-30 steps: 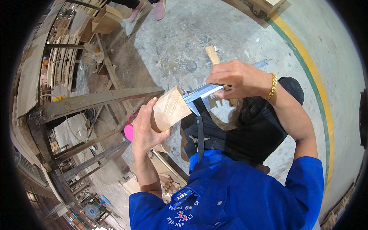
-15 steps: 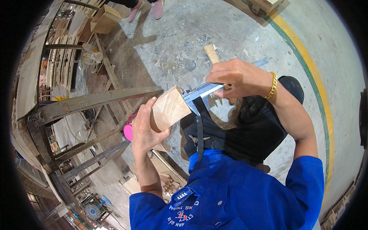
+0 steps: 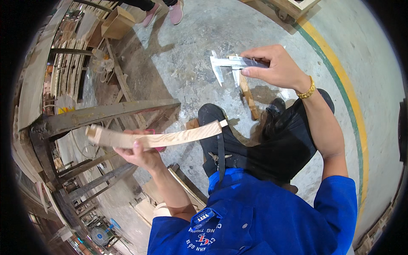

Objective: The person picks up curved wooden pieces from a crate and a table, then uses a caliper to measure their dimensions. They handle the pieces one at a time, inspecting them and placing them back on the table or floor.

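My left hand is closed around a curved pale wooden piece, held crosswise over the floor. A narrow tenon sticks out of its right end, by my knee; its left end is smeared by motion. My right hand grips a metal vernier caliper by its beam, fingers and thumb pinching it. The caliper's jaws are spread, with nothing between them, well apart from the wood. Below the caliper, a narrow wooden stick lies on the floor, its upper end partly hidden.
A dark frame bench reaches in from the left. Partly behind the wooden piece is a pink object. A wooden box, another person's pink shoes and a wheeled cart are farther off. A fan stands lower left.
The caliper has come away from the wood, moving up and away from me. My left hand has lowered the piece leftward and turned it from end-on to lengthwise.
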Available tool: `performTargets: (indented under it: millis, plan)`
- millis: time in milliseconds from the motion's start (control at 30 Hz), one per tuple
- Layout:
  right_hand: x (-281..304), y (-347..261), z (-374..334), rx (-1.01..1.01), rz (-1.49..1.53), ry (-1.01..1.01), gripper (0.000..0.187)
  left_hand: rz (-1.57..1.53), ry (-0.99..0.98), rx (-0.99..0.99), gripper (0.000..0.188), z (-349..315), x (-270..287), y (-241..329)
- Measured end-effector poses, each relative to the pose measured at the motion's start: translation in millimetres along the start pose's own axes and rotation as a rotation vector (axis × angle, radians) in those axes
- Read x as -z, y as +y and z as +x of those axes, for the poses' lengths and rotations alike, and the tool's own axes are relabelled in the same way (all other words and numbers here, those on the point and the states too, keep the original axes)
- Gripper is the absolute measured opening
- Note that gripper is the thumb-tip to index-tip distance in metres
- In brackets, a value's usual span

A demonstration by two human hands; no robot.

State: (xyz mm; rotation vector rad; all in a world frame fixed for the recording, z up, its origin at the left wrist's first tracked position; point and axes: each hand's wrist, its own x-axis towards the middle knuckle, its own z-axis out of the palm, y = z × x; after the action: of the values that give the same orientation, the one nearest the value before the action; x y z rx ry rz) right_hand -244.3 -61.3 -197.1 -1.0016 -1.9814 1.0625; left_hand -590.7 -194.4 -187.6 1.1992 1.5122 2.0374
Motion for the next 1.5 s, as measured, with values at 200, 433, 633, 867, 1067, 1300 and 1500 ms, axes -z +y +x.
performTargets:
  millis: [200,433,633,867,1067,1300,1500]
  plan:
    - [-22.7,-8.3,-2.4,-0.114,0.202,-0.080,0.035,-0.399,0.258,0.137,0.038,4.8,32.4,4.1]
    - [-86.5,-25.8,-5.7,-0.519,0.963,-0.336,0.034,-0.378,0.144,-0.236,0.047,-2.5,13.9,13.1]
    - [-103.6,-14.3,-8.7,-0.572,1.002,-0.183,0.025,-0.142,0.111,-0.531,0.068,4.5,-19.7,16.3]
    - [-117.0,-21.0,-8.8,-0.279,0.576,-0.134,0.021,-0.696,0.181,0.375,0.061,-69.5,-59.1,-48.6]
    - [-107.9,-30.9,-12.7,-0.232,0.306,-0.329,0.030,-0.904,0.248,0.700,0.044,-55.2,-46.1,-73.2]
    - [-79.8,-19.2,-5.1,-0.261,-0.449,-0.308,0.041,-0.709,0.304,0.347,0.051,-19.8,-35.9,-37.8]
    - [-94.9,-23.9,-7.7,0.361,-0.149,-0.070,0.039,-0.618,0.306,0.212,0.060,-11.9,-35.0,-14.9]
